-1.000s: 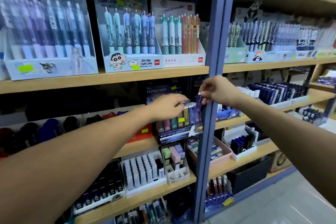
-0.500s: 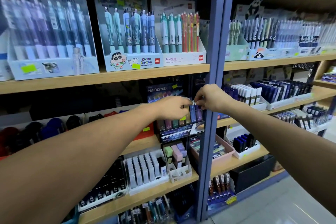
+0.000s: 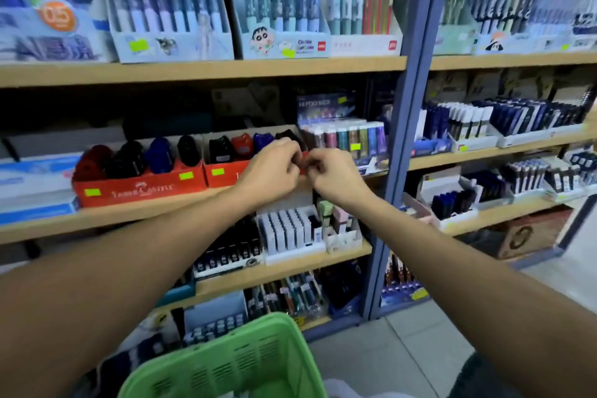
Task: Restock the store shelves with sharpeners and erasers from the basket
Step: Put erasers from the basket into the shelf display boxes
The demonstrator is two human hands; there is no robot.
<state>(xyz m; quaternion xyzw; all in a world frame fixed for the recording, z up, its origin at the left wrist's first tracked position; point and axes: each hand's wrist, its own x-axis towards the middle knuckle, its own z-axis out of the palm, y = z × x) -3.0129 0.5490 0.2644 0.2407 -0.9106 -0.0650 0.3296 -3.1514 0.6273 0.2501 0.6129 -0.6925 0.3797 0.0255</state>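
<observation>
Centrally, both hands are meeting in front of the middle wooden shelf (image 3: 135, 213). The left hand (image 3: 271, 168) and right hand (image 3: 336, 176) are curling their fingers together around something small; what it is cannot be told, as the fingers are hiding it. Just behind them, rounded plastic sharpeners (image 3: 223, 149) in red, black and blue are standing in two red cardboard display boxes (image 3: 139, 186), the right box partly covered by the left hand. Beside these, slim multicoloured lead tubes (image 3: 349, 139) are filling an upright tray. White slim boxed items (image 3: 284, 229) are sitting on the shelf below. A green slotted plastic basket (image 3: 226, 362) is showing at bottom; its contents are hardly visible.
</observation>
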